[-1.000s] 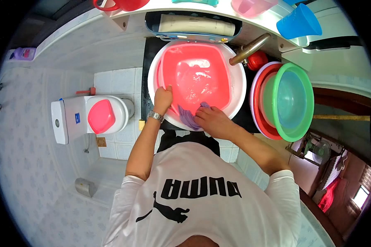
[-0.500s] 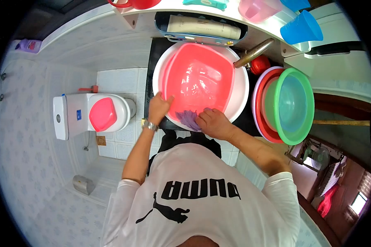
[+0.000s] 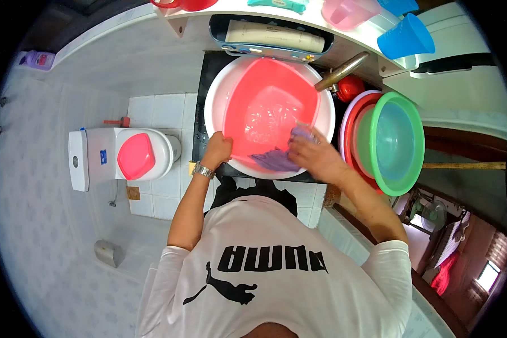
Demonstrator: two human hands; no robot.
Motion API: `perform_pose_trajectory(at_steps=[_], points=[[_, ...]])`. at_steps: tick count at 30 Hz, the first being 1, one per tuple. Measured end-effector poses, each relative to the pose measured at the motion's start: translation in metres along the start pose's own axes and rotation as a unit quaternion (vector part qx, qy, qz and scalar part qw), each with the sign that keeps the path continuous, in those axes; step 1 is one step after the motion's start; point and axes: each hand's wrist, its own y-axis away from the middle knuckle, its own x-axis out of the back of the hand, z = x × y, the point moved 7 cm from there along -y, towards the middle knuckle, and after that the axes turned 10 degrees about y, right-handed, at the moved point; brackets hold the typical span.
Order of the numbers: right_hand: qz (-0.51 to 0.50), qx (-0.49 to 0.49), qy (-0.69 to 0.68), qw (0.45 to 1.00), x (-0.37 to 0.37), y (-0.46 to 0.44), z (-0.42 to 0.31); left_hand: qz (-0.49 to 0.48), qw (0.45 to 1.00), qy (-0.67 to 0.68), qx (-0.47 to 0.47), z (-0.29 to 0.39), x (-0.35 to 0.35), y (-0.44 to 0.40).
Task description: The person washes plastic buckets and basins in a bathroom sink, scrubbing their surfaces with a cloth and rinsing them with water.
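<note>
A pink square basin (image 3: 270,107) lies tilted inside the round white sink (image 3: 214,107), its inside wet and shiny. My left hand (image 3: 217,150), with a watch at the wrist, grips the basin's near left corner. In my right hand (image 3: 315,156) is a bunched purple cloth (image 3: 276,160), held at the basin's near right edge. Part of the cloth trails left along the near rim. The fingertips of my right hand are partly hidden by the cloth.
A brass-coloured faucet (image 3: 342,71) reaches over the sink from the right. Stacked basins, with a green one (image 3: 418,143) in front, stand at the right. Above is a white shelf (image 3: 298,14) with a blue cup (image 3: 405,36). A toilet (image 3: 163,155) holding a pink basin (image 3: 136,156) is at left.
My right hand has moved right and slightly up along the basin's edge, drawing the cloth with it. My left hand has closed on the near left corner, and the basin has turned slightly.
</note>
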Motion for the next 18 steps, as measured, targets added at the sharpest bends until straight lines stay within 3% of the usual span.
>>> perform_pose_trajectory(at_steps=[3,9,11,13,15,17,18], points=[[-0.04,-0.056,-0.013,0.998,0.001,0.008,0.043,-0.024,0.999,-0.044,-0.008,0.001,-0.003,-0.001],[0.025,-0.099,-0.085,0.991,0.002,0.009,0.074,0.052,0.993,-0.095,-0.042,-0.011,-0.01,0.006],[0.081,-0.171,-0.133,0.973,0.008,0.016,0.082,0.052,0.996,-0.072,-0.004,-0.016,-0.022,0.023],[0.093,-0.192,-0.133,0.968,0.007,0.015,0.077,0.109,0.975,-0.154,-0.119,-0.012,-0.033,0.037],[0.125,-0.277,-0.103,0.947,0.011,0.011,0.075,0.105,0.981,-0.112,-0.119,-0.018,-0.046,0.05],[0.136,-0.295,-0.083,0.942,0.003,0.006,0.072,0.101,0.985,-0.069,-0.122,-0.011,-0.056,0.063],[0.144,-0.302,-0.055,0.941,0.003,0.002,0.072,0.076,0.996,0.015,-0.039,-0.008,-0.057,0.071]])
